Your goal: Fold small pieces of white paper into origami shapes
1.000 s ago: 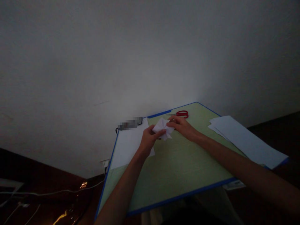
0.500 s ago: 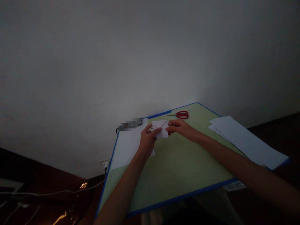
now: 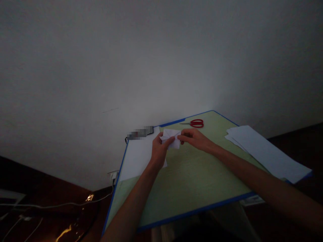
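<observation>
Between my hands, above the table, is a small folded piece of white paper (image 3: 171, 133) with crease lines meeting near its middle. My left hand (image 3: 159, 148) grips it from the left, thumb lying across its front. My right hand (image 3: 193, 137) pinches its right edge between thumb and fingers. The far side of the paper and the fingers behind it are hidden. Beyond the right hand, red-handled scissors (image 3: 196, 123) lie on the table, blades pointing left.
The pale green table (image 3: 191, 181) has a blue edge and stands against a grey wall (image 3: 161, 60). White sheets (image 3: 267, 151) overhang its right side. Another white sheet (image 3: 136, 158) lies at left, beside a blurred-out object (image 3: 140, 133). A white cable (image 3: 68, 204) runs low at left.
My fingers have shifted slightly on the folded paper, and its creased front looks a little different. Both hands keep their hold in nearly the same place.
</observation>
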The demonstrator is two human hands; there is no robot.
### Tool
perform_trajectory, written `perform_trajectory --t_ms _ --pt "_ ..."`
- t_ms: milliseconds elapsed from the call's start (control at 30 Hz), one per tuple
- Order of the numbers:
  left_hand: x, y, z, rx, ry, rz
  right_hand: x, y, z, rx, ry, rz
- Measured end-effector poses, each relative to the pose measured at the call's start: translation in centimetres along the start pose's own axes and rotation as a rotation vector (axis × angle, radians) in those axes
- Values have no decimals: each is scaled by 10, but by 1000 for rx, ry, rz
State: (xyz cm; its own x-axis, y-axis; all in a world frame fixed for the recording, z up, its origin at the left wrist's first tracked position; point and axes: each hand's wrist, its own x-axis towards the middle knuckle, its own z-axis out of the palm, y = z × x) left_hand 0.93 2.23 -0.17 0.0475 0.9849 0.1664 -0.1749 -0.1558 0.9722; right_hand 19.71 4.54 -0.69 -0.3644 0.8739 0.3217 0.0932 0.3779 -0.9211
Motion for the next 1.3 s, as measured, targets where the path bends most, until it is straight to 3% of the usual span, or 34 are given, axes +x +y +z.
perform_trajectory --t_ms 167,500,900,1100,1300 --pt "3 -5 -3 26 16 -16 -4 -3 0 -94 146 -129" --pt "4 -5 -4 50 -107 -52 -3 -5 -17 -449 12 -460" --pt "2 -4 -2 55 -92 -48 0 -2 -20 -571 2 -551" --pt "2 -6 -1 47 -101 -63 0 -4 -19 -644 63 -588" --pt "3 -7 -2 97 -21 -58 0 -1 -18 -667 37 -621"
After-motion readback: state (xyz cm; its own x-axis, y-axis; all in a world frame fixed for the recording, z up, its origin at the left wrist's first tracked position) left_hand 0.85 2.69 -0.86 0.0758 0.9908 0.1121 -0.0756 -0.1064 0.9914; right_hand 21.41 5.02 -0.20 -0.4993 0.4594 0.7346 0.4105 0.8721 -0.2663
